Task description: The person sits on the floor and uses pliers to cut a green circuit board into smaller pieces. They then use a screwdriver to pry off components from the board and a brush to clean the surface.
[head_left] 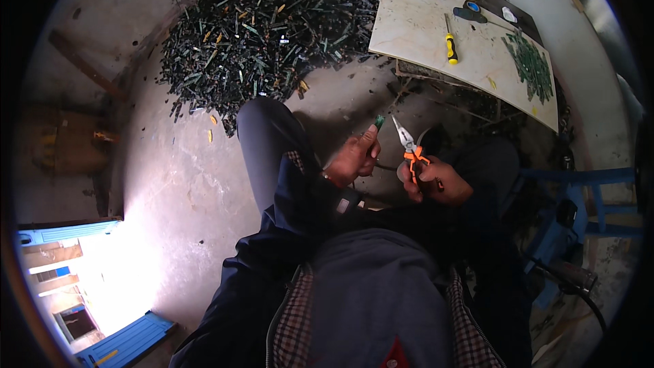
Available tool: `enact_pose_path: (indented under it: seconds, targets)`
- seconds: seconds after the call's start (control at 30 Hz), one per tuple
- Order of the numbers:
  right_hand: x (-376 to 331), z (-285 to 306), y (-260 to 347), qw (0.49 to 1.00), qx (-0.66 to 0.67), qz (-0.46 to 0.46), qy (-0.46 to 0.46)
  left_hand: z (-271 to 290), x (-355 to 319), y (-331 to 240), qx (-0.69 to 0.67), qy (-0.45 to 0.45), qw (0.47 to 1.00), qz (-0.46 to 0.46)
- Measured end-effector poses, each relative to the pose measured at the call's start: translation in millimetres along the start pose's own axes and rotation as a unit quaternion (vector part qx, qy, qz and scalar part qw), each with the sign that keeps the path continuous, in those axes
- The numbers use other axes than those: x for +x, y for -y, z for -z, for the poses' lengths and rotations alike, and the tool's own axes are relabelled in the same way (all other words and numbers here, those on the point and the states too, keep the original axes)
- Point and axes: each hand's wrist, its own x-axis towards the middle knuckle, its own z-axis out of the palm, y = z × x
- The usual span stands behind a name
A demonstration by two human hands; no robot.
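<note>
My left hand (354, 158) is closed, pinching a small green strip (379, 121) that looks like a piece of circuit board and sticks up past the thumb. In my right hand (443, 182) is a pair of needle-nose pliers (410, 146) with orange and black handles. The fingers wrap round the handles, and the jaws point up and to the left. The tips of the pliers sit a little to the right of the green strip, apart from it. Both hands are over my lap, between my bent knees.
A large heap of dark and green strips (266, 34) covers the floor ahead. On the pale board (409, 27) at right lie a yellow-black screwdriver (450, 48), several green strips (531, 68) and a blue tape roll (471, 6). A blue stool (572, 204) stands at right.
</note>
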Motion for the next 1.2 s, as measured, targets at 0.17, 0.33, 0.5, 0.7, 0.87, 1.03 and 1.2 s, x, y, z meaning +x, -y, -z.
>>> enact_pose_path:
  seconds: [0.17,0.33,0.5,0.7,0.87,1.03,1.2]
  targets:
    - [1,-1,6,0.996,-0.081,-0.035,-0.016,-1,1,0,0.009,-0.006,1.0,-0.009]
    - [4,0,4,0.995,-0.086,-0.035,0.035,-2,1,1,0.029,-0.006,0.999,-0.011]
    - [7,1,6,0.995,-0.087,-0.037,0.01,-4,1,-2,0.033,-0.011,0.999,-0.011]
    - [6,2,8,0.995,-0.084,-0.055,0.024,-3,1,-2,0.07,-0.014,0.997,-0.016]
    - [5,-4,11,0.995,-0.077,-0.059,-0.001,-4,-1,-2,0.101,-0.014,0.994,-0.03]
    - [6,7,3,0.997,-0.055,-0.043,-0.017,-4,-2,-2,0.091,-0.013,0.995,-0.027]
    - [10,10,-5,0.984,-0.167,-0.02,-0.057,-8,-3,-4,0.084,-0.017,0.996,-0.024]
